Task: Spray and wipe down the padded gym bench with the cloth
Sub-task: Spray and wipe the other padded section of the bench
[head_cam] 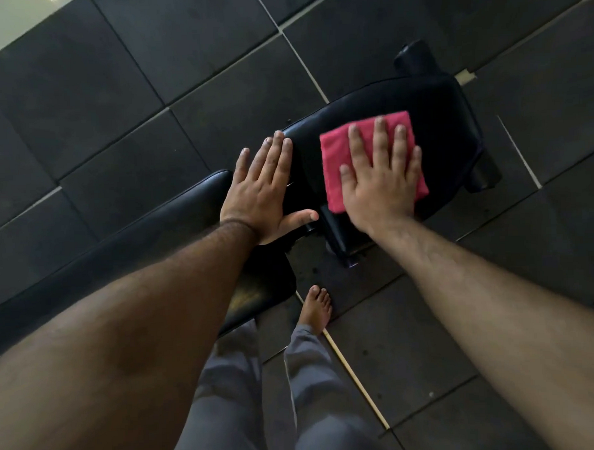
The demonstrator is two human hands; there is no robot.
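Observation:
The black padded gym bench has a seat pad [432,99] at the upper right and a long back pad [138,244] running down to the left. A folded pink cloth [334,163] lies flat on the seat pad. My right hand [378,181] presses on the cloth, palm down, fingers spread. My left hand [264,189] rests flat and open at the gap between the two pads, holding nothing. No spray bottle is in view.
Dark rubber floor tiles [116,96] surround the bench. A black foam roller [414,57] sticks out beyond the seat pad, another roller [486,178] at its right side. My bare foot [315,308] and grey trousers stand beside the bench frame.

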